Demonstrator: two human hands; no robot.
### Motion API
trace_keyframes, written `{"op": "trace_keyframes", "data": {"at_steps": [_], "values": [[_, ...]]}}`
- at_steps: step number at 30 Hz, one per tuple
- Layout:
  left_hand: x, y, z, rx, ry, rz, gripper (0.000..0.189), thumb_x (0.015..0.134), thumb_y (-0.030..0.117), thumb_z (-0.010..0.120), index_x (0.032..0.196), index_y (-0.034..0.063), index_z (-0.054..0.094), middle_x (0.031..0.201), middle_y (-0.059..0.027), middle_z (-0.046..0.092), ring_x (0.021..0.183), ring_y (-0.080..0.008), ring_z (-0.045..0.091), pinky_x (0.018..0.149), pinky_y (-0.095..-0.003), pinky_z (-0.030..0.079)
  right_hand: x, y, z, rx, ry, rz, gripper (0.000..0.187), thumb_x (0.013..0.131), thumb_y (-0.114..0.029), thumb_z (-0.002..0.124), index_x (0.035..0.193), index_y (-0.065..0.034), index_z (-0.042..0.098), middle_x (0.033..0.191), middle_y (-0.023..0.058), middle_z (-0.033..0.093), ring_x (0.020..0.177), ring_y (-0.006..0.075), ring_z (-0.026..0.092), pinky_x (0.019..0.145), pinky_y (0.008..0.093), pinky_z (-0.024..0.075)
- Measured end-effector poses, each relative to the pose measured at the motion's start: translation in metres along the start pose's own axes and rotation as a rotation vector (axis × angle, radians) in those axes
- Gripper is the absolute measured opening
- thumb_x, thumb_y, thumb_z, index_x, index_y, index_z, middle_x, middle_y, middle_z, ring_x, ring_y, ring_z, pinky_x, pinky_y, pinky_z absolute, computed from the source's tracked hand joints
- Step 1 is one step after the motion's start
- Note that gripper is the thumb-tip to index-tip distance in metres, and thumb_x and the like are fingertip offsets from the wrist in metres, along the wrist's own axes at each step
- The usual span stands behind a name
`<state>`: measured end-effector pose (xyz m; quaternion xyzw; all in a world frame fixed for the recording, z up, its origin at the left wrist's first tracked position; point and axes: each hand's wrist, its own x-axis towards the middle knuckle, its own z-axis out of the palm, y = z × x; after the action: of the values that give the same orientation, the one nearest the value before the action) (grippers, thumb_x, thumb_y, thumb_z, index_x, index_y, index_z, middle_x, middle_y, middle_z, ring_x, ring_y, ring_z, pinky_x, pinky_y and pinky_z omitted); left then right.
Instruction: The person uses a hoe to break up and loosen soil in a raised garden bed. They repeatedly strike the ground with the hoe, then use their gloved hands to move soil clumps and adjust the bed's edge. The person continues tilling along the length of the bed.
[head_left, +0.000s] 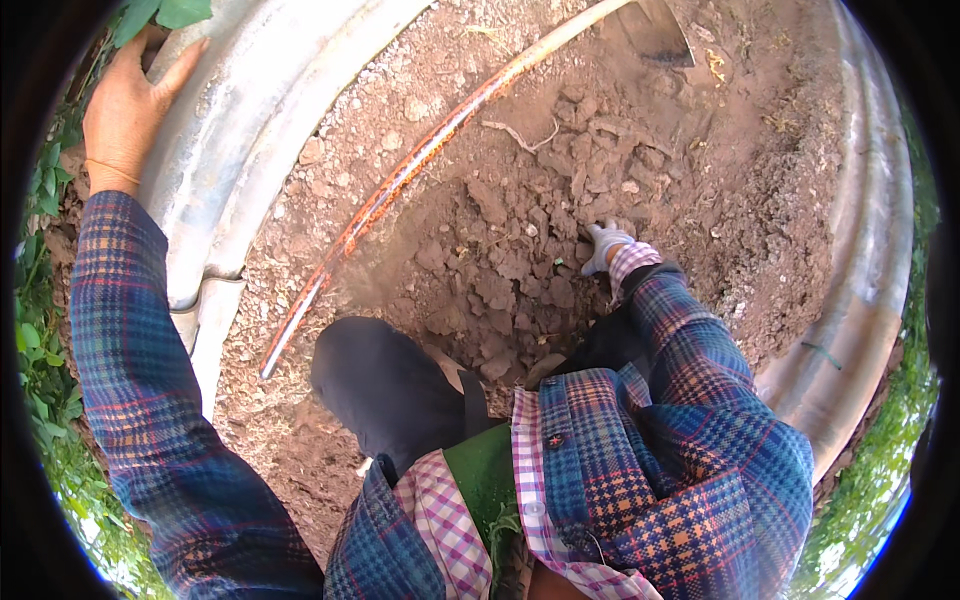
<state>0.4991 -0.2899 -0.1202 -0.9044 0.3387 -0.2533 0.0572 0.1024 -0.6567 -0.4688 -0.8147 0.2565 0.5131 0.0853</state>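
Observation:
My bare left hand (127, 112) rests at the far left on the edge of a pale corrugated metal wall (217, 135). Its thumb is spread away from the fingers, and green leaves cover some fingertips. Lower down, my right hand (602, 249) wears a light glove and reaches into a patch of broken soil clods (510, 277). Its thumb and fingers are apart, with no object visible between them. Beyond the clods lies a shovel, its long handle (427, 150) worn and orange-brown, its metal blade (656, 34) flat on the dirt near the top.
A second corrugated metal wall (862, 300) bounds the soil on the right. Leafy plants (45, 337) grow outside the left wall. A thin pale root (525, 139) lies above the clods. My dark-trousered knee (390, 390) is bent close to the handle's lower end.

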Motion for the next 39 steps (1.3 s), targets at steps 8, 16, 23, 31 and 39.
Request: {"op": "trace_keyframes", "data": {"at_steps": [8, 16, 23, 31, 39], "values": [[-0.004, 0.016, -0.014, -0.016, 0.03, -0.015, 0.054, 0.08, 0.052, 0.063, 0.112, 0.0089, 0.062, 0.106, -0.0143, 0.066, 0.095, -0.0298, 0.064, 0.082, -0.0374, 0.05, 0.003, 0.002, 0.03, 0.161, 0.401, -0.105, 0.042, 0.079, -0.029, 0.062, 0.119, -0.0172, 0.052, 0.125, 0.0168, 0.048, 0.11, 0.0407, 0.052, 0.09, 0.0469, 0.046], [-0.002, 0.024, -0.029, -0.157, -0.093, -0.134, 0.049, 0.075, 0.044, 0.068, 0.106, 0.0072, 0.062, 0.101, -0.0148, 0.064, 0.09, -0.0316, 0.063, 0.078, -0.0411, 0.051, 0.035, 0.021, 0.025, 1.03, 0.098, -0.169, 0.05, 0.075, -0.02, 0.071, 0.117, 0.0006, 0.054, 0.1, 0.0121, 0.066, 0.098, 0.0281, 0.062, 0.082, 0.0339, 0.0514], [-0.003, 0.023, -0.029, -0.183, 0.003, -0.077, 0.053, 0.073, 0.046, 0.07, 0.103, 0.0034, 0.059, 0.09, -0.0169, 0.061, 0.081, -0.034, 0.063, 0.071, -0.0428, 0.051, -0.108, -0.031, -0.138, 1.791, 0.121, -1.03, 0.052, 0.079, -0.024, 0.07, 0.122, -0.001, 0.051, 0.1, 0.01, 0.064, 0.092, 0.0222, 0.063, 0.08, 0.0384, 0.0526], [-0.003, 0.02, -0.03, -0.225, 0.037, -0.062, 0.054, 0.073, 0.044, 0.07, 0.101, 0.0007, 0.058, 0.087, -0.0167, 0.06, 0.078, -0.0336, 0.062, 0.07, -0.0418, 0.051, -0.225, -0.157, -0.426, 1.389, 1.304, -1.211, 0.059, 0.078, -0.011, 0.071, 0.129, 0.0043, 0.044, 0.118, 0.0132, 0.058, 0.107, 0.0188, 0.056, 0.096, 0.0294, 0.0428], [-0.003, 0.019, -0.031, -0.235, 0.016, -0.057, 0.05, 0.073, 0.043, 0.071, 0.102, 0.0039, 0.059, 0.086, -0.013, 0.06, 0.081, -0.0295, 0.061, 0.069, -0.0403, 0.051, -0.202, -0.192, -0.478, 0.452, 1.259, -0.669, 0.05, 0.081, -0.027, 0.068, 0.126, -0.0112, 0.054, 0.13, 0.0096, 0.053, 0.118, 0.0293, 0.05, 0.099, 0.034, 0.0405]]}}
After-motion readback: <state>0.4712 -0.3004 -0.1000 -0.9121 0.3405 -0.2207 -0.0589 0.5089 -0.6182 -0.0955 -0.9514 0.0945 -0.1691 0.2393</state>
